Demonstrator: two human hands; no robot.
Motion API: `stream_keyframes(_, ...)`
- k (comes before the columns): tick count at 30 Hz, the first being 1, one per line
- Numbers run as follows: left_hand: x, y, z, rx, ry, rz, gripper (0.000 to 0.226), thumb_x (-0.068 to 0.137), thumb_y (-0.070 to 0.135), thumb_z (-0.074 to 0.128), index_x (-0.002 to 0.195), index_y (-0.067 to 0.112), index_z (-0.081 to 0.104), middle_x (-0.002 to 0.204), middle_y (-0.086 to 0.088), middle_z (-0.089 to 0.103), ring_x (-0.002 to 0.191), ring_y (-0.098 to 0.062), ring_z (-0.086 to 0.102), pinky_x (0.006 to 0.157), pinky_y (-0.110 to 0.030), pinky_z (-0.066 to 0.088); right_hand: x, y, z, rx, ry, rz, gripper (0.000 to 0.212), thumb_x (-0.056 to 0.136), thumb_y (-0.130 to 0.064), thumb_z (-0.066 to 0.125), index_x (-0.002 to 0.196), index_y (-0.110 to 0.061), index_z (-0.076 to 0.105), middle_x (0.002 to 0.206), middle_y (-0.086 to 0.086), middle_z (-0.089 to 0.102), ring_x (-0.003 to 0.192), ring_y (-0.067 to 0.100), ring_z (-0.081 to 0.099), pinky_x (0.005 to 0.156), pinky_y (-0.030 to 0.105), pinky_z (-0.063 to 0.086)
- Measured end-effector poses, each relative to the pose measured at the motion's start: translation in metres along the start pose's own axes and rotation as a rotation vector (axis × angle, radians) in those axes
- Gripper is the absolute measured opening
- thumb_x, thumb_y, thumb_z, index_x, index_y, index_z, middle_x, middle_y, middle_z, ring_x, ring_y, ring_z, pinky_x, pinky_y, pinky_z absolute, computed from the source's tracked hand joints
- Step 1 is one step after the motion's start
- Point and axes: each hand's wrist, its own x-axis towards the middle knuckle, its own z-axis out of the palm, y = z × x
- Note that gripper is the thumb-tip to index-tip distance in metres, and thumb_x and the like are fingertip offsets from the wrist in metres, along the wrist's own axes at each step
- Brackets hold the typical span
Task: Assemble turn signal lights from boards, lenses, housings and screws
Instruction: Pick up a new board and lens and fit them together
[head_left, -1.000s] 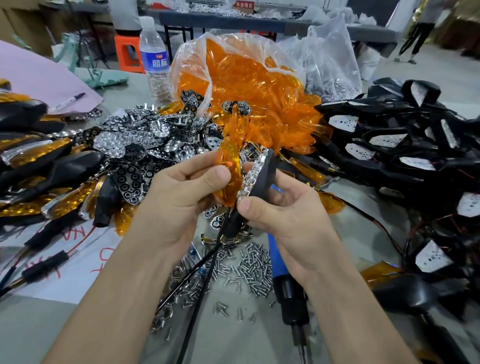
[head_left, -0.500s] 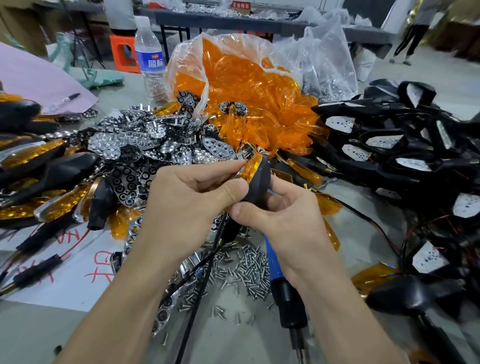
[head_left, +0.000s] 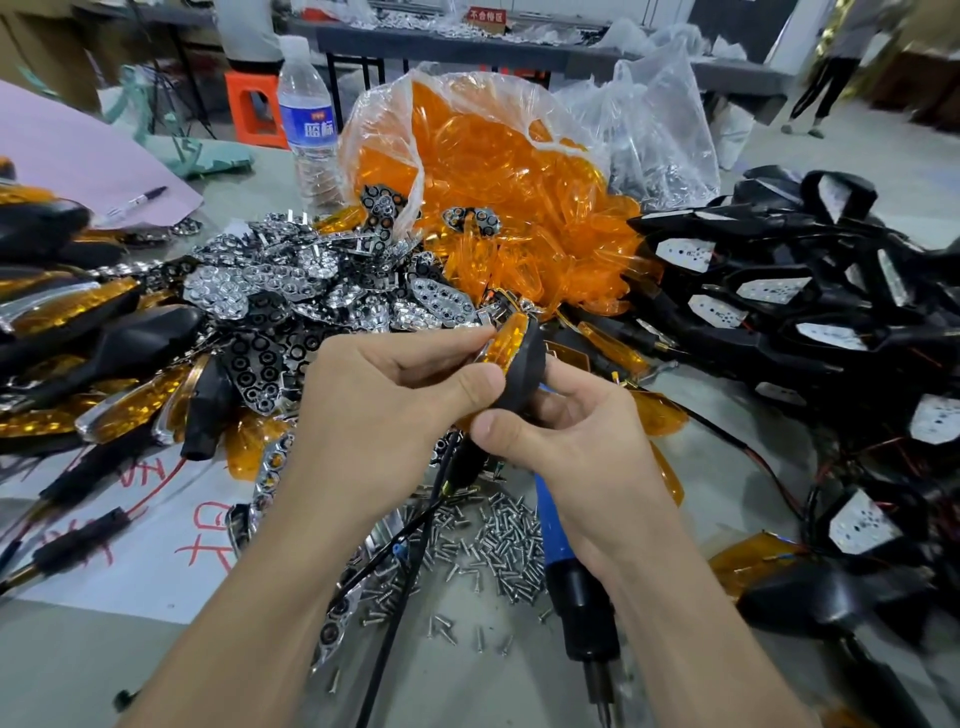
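Both hands hold one turn signal at the middle of the view. Its black housing (head_left: 524, 371) carries an orange lens (head_left: 506, 340) seated on its face. My left hand (head_left: 384, 400) pinches the lens side between thumb and fingers. My right hand (head_left: 566, 441) grips the housing from the right and below. The light's black cable (head_left: 410, 551) hangs down between my forearms. A heap of loose screws (head_left: 493, 540) lies on the table under my hands, beside a blue-handled electric screwdriver (head_left: 566, 561).
A plastic bag of orange lenses (head_left: 498, 176) stands behind. Chrome reflectors (head_left: 291, 280) are piled at centre left, finished lights (head_left: 93, 332) at far left, black housings with boards (head_left: 779, 291) at right. A water bottle (head_left: 309, 119) stands at the back.
The orange lens, held apart from the housing a second ago, now sits pressed onto it. Both hands have closed together around the light.
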Motion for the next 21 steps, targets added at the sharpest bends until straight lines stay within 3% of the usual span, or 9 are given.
stream_keyframes(4, 0.0014, 0.0011, -0.0014, 0.009, -0.003, -0.003, 0.031, 0.076, 0.001, 0.085, 0.094, 0.027, 0.083, 0.091, 0.003, 0.081, 0.089, -0.014, 0.079, 0.076, -0.022, 0.060, -0.0006, 0.0008, 0.0000, -0.062, 0.000, -0.035, 0.040, 0.077, -0.004, 0.086, 0.113, -0.019, 0.078, 0.102, 0.010, 0.080, 0.097, 0.029, 0.077, 0.077, 0.032, 0.062)
stream_keyframes(8, 0.0016, 0.0005, 0.0007, -0.026, -0.012, -0.041, 0.029, 0.077, -0.005, 0.082, 0.094, 0.019, 0.082, 0.086, 0.000, 0.081, 0.082, -0.014, 0.079, 0.070, -0.019, 0.059, -0.0014, 0.0029, -0.0005, -0.154, 0.035, -0.069, 0.042, 0.076, -0.012, 0.088, 0.114, -0.025, 0.078, 0.101, 0.007, 0.080, 0.098, 0.030, 0.077, 0.085, 0.049, 0.063)
stream_keyframes(13, 0.0018, 0.0006, -0.0012, -0.032, 0.005, -0.033, 0.031, 0.079, -0.005, 0.081, 0.092, 0.023, 0.084, 0.085, -0.002, 0.081, 0.081, -0.018, 0.079, 0.070, -0.022, 0.060, -0.0030, 0.0040, 0.0023, -0.272, 0.033, -0.118, 0.036, 0.082, -0.016, 0.085, 0.116, -0.024, 0.075, 0.101, 0.002, 0.080, 0.097, 0.025, 0.077, 0.084, 0.050, 0.063)
stream_keyframes(21, 0.0023, -0.0012, -0.0037, -0.101, 0.054, -0.012, 0.027, 0.076, 0.000, 0.084, 0.096, 0.019, 0.084, 0.088, -0.006, 0.081, 0.081, -0.021, 0.079, 0.072, -0.024, 0.060, 0.0011, 0.0049, 0.0075, -0.160, 0.001, -0.110, 0.034, 0.086, -0.013, 0.080, 0.118, -0.021, 0.075, 0.107, 0.009, 0.078, 0.106, 0.032, 0.073, 0.092, 0.056, 0.060)
